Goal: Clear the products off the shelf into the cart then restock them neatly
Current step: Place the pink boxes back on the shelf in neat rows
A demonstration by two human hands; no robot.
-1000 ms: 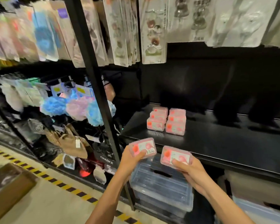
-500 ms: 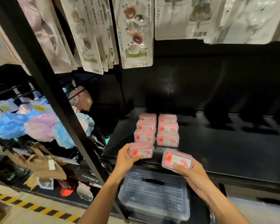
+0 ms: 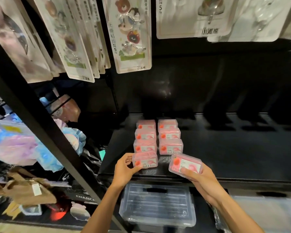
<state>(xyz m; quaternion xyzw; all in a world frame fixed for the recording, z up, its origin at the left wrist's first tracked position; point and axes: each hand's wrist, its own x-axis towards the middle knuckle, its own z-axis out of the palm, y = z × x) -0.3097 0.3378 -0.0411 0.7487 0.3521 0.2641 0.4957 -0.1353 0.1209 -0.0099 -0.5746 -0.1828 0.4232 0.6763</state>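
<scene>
Head view puts the box in my left hand [image 3: 124,169] at the centre of things: a small clear-lidded pink box [image 3: 145,160], set down at the front of the left column on the black shelf [image 3: 233,153], my thumb and fingers pinching its left end. It sits just in front of six matching boxes [image 3: 158,137], arranged two across and three deep. My right hand [image 3: 198,175] grips a second pink box [image 3: 185,163], tilted and held above the shelf's front edge, just right of the open slot at the front of the right column.

To do this step well, I judge I should nudge the left box back until it touches the one behind, with its sides flush to the column and the label facing me. Then I lower the right box flat into the open slot, level it before letting go, and match the small gap between the columns. The lids look smooth and light, so a careless push could skew the rows behind.

Each box is translucent pink plastic with a white label, an orange-red round mark at its left and pink artwork at its right; the print is too blurred to read fully.

Below the shelf sits a clear plastic bin [image 3: 158,204] with a lid. Hanging packs [image 3: 131,36] dangle above, and pastel bath poufs [image 3: 20,147] fill the bay to the left.
</scene>
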